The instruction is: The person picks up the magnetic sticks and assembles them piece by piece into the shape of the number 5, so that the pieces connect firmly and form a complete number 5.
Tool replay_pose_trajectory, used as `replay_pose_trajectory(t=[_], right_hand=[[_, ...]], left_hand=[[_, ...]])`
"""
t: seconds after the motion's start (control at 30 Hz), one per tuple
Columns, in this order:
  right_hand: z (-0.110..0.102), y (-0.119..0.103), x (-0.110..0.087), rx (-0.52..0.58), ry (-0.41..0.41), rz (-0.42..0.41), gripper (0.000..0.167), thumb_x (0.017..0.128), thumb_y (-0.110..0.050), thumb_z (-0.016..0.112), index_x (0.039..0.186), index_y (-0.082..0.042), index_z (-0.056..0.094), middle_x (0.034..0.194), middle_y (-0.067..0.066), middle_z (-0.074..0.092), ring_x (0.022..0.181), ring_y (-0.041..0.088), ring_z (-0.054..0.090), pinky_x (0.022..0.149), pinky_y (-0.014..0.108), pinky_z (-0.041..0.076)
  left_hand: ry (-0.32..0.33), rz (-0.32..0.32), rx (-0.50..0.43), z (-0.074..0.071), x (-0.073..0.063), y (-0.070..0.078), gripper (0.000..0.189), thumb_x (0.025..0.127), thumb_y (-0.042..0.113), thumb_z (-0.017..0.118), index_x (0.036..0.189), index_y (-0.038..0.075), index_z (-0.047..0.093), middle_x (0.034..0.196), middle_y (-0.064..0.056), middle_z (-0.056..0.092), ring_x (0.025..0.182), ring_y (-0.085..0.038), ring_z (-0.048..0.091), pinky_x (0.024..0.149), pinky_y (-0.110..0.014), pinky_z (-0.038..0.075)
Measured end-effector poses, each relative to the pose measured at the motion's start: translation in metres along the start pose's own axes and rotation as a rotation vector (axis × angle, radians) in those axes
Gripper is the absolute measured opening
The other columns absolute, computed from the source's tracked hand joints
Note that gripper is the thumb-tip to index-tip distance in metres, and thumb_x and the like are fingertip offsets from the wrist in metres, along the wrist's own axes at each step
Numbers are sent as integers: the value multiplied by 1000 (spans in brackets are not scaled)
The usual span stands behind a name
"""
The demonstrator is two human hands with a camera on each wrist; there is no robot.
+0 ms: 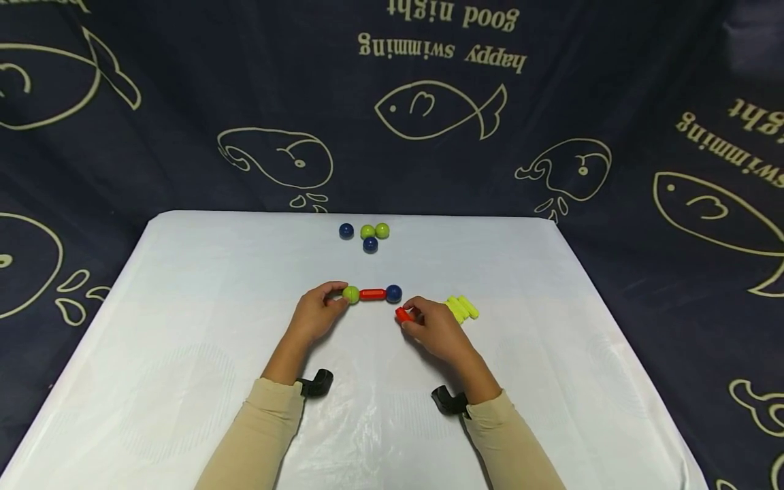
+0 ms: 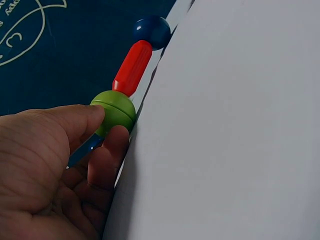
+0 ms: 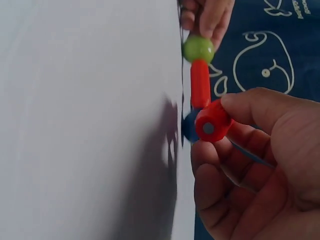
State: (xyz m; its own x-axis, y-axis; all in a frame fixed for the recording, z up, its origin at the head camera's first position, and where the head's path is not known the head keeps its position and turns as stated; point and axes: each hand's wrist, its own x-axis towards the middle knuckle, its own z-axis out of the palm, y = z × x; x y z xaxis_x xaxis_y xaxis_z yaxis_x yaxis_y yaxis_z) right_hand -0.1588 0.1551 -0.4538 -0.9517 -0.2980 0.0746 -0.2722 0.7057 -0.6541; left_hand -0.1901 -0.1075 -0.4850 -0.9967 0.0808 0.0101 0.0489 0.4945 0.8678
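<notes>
A green ball (image 1: 351, 295), a red rod (image 1: 372, 295) and a dark blue ball (image 1: 394, 294) join end to end in a line across the table. My left hand (image 1: 318, 312) pinches the green ball between thumb and fingers, as the left wrist view also shows. Between the thumb and fingertips of my right hand (image 1: 436, 329) is a second red rod (image 3: 214, 121), its round grey end facing the right wrist camera. That rod is just to the near right of the blue ball, and overlaps it in the right wrist view.
Several yellow-green rods (image 1: 462, 308) lie beside my right hand, partly hidden by it. Toward the far edge of the white-covered table (image 1: 184, 306) sit two blue balls (image 1: 346, 231) and two green balls (image 1: 382, 230). A dark printed cloth (image 1: 465, 177) hangs behind.
</notes>
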Motion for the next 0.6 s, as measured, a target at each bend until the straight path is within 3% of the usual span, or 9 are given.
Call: replay_pose_trajectory(t=[0.4, 0.6], right_hand=[[27, -8, 13, 234, -15, 61, 25, 87, -10, 74, 110, -6, 66, 85, 0, 66, 69, 10, 61, 63, 28, 51], [37, -17, 20, 349, -51, 112, 25, 89, -11, 72, 112, -4, 65, 86, 2, 68, 67, 13, 63, 62, 29, 53]], left_hand=[[2, 1, 2, 1, 0, 2, 34, 95, 21, 66, 127, 10, 66, 101, -7, 69, 77, -17, 56, 74, -34, 43], [6, -4, 1, 1, 0, 0, 34, 95, 21, 66, 127, 10, 66, 107, -8, 70, 79, -17, 58, 75, -35, 44]])
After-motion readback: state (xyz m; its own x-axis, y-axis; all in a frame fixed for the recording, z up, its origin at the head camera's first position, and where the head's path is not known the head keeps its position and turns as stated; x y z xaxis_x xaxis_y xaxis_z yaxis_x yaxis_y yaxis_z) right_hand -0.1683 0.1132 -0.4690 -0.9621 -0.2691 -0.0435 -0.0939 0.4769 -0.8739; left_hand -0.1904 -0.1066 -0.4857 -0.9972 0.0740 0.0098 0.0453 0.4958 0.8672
